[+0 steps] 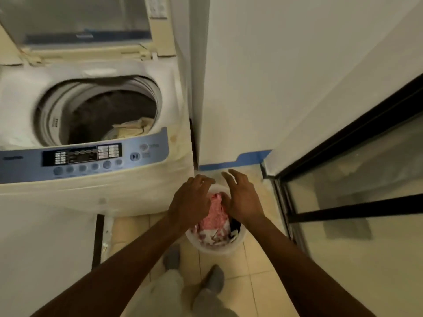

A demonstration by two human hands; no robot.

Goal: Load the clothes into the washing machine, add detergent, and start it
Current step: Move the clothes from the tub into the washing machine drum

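Note:
A white top-loading washing machine [96, 188] stands at the left with its lid [77, 21] raised. Its drum [103, 115] holds a cream cloth [135, 129] near the front right. A blue control panel [82, 156] runs along the front. On the floor to the right sits a white laundry basket [215, 247] filled with pink patterned clothes [215, 216] and some dark ones. My left hand [191, 200] and my right hand [242, 197] hover over the basket, fingers spread, either side of the pink clothes, holding nothing.
A white wall [263, 76] rises right behind the basket, with blue tape [235, 162] along its base. A black-framed glass sliding door [354, 179] closes the right side. Beige floor tiles [258, 266] and my feet in grey socks [215, 277] lie below.

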